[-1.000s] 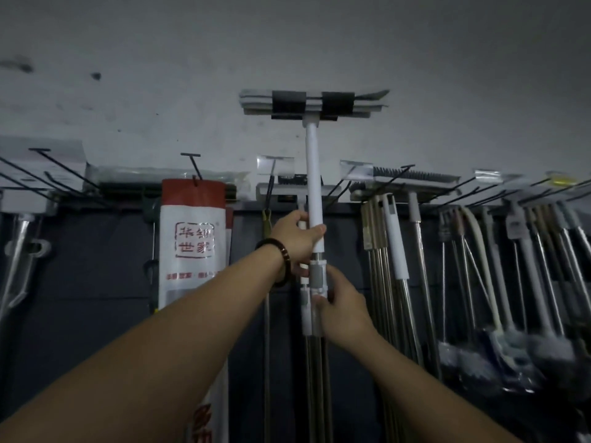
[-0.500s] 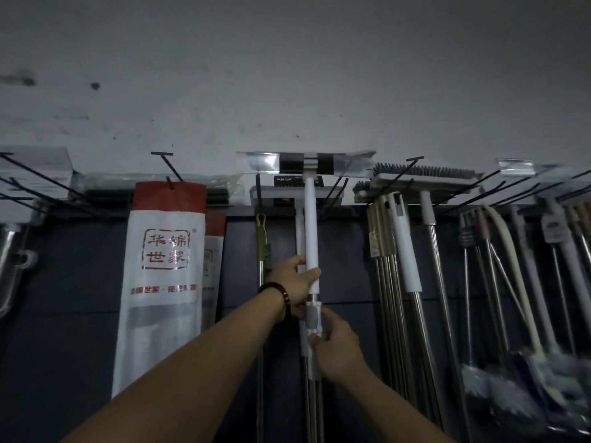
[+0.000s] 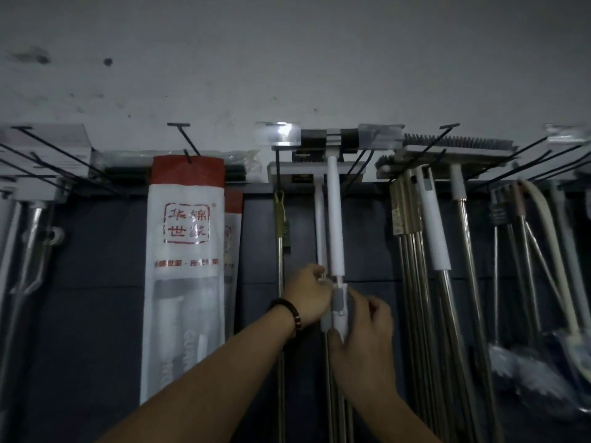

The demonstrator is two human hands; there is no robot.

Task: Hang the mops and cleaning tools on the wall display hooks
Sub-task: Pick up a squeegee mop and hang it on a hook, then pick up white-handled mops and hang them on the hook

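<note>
Your left hand (image 3: 308,295) is curled against the white mop handle (image 3: 335,219) from the nine o'clock side. Its fingertips pinch the handle right where the white tube meets a grey collar (image 3: 338,300), and a dark bead bracelet (image 3: 286,313) sits on that wrist. Your right hand (image 3: 364,334) comes in from four o'clock, just below the left. Its thumb lies on the white sleeve under the collar and its fingers bend round the far side, so both hands have hold of the handle.

The handle stands nearly upright, running to twelve o'clock from your hands. Its flat head (image 3: 332,139) lies crosswise at the top, level with the row of black wire hooks (image 3: 178,125). Whether it bears on a hook cannot be told from here. A second white handle (image 3: 319,225) hangs just behind it on the left.

At nine o'clock a white bag with a red top (image 3: 185,235) hangs from a hook against the dark panel (image 3: 96,282). At three o'clock hangs a bundle of metal poles (image 3: 412,266), with a bristle brush (image 3: 454,145) above them at two o'clock. The pale wall (image 3: 287,59) fills everything above.
</note>
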